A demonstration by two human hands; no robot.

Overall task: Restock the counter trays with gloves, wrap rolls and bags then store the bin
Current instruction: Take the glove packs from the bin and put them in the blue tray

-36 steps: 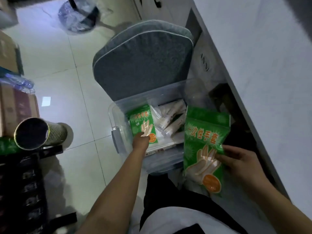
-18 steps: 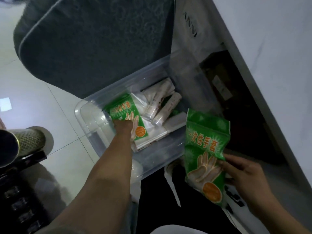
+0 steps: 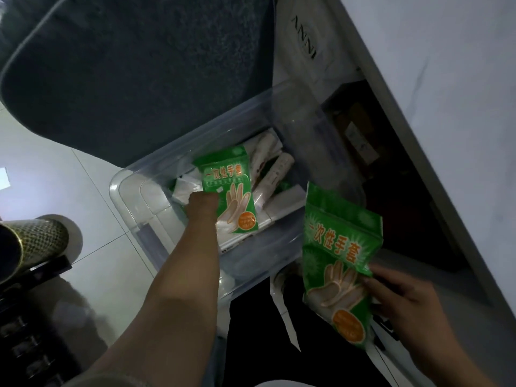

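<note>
- Gloves come in green printed packets: one glove packet (image 3: 230, 191) stands tilted up in the clear plastic bin (image 3: 131, 202) at the centre of the frame, and a second glove packet (image 3: 339, 261) hangs outside the bin at lower right.
- Left hand (image 3: 202, 203) reaches down into the bin and holds the first packet by its left edge; its fingers are hidden behind the hand, so the exact grip cannot be told beyond that it has the packet.
- Right hand (image 3: 402, 305) pinches the second packet at its right edge, thumb on the printed face and fingers behind.
- To do this step well, I would judge, lift the bin packet straight up past the wrap rolls (image 3: 275, 174) lying just beside it, so that nothing is dragged out with it, and keep the second packet clear of the bin's rim.
- Both packets look light and floppy, so an edge pinch should serve, though a slippery film could slide.
- Bin sits on a pale tiled floor (image 3: 92, 196), next to a grey cushioned seat (image 3: 139, 65) in the upper part of the frame.
- White bench (image 3: 446, 93) runs down the right side; a metal mesh cylinder (image 3: 36, 241) lies at the left edge.
</note>
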